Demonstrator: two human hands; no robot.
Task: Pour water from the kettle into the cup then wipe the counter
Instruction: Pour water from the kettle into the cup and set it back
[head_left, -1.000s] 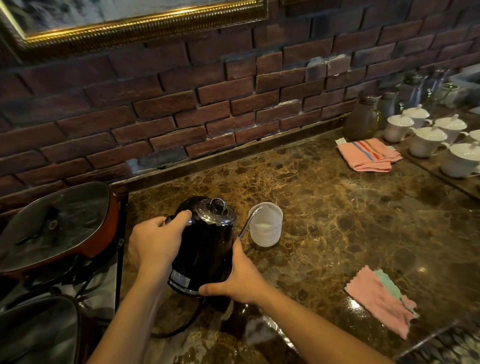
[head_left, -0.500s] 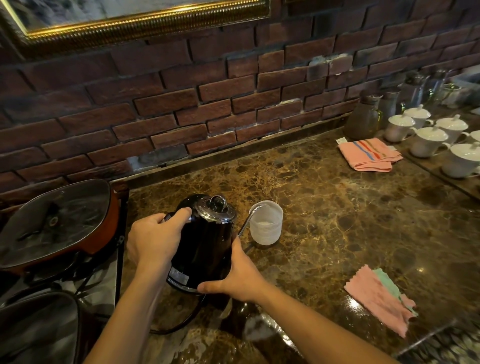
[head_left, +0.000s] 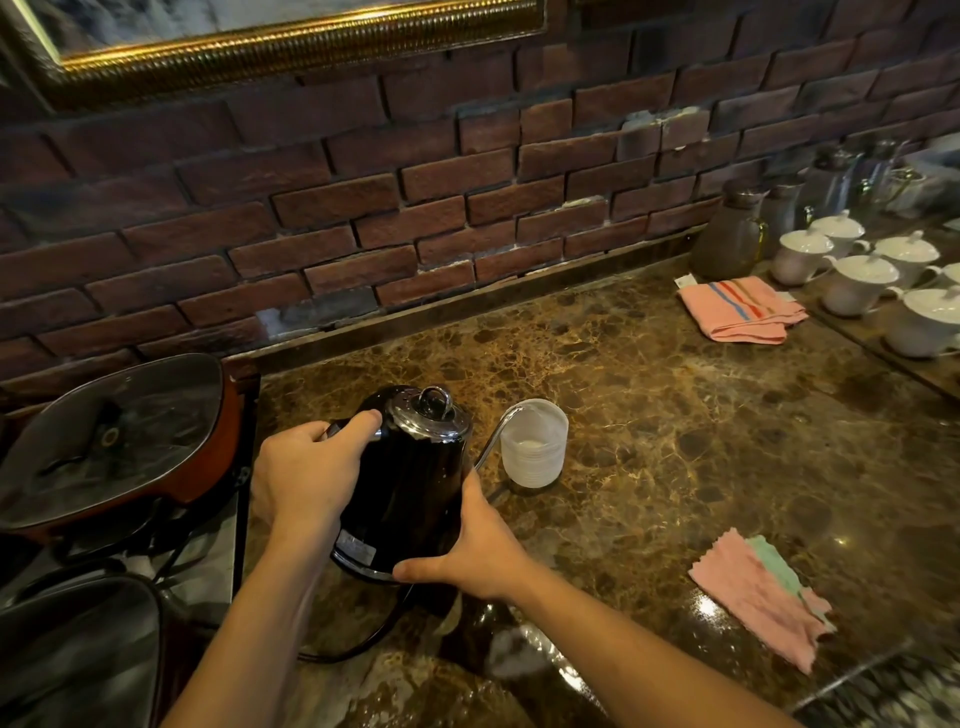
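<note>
Two hands on one black kettle (head_left: 410, 488): left hand (head_left: 306, 467) wrapped round the handle at 9 o'clock of the lid, thumb laid along the top; right hand (head_left: 478, 545) cupping the lower body at 5 o'clock, fingers curled against the base. Tilted toward 2 o'clock, bottom edge lifted off the counter (head_left: 675, 441), thin spout tip hanging just over the rim of the pale cup (head_left: 534, 444). Compared with a second ago: slightly steeper tilt, same grips, spout tip unmoved over the rim. Stream itself too fine to make out; pale level low inside the cup. Judged mid-pour, first half of the task under way. Wiping not yet begun: pink cloth (head_left: 761, 592) lying untouched at 4 o'clock of the kettle, well apart; striped folded towel (head_left: 737, 310) at 1 o'clock, near the white lidded cups (head_left: 857, 283).
</note>
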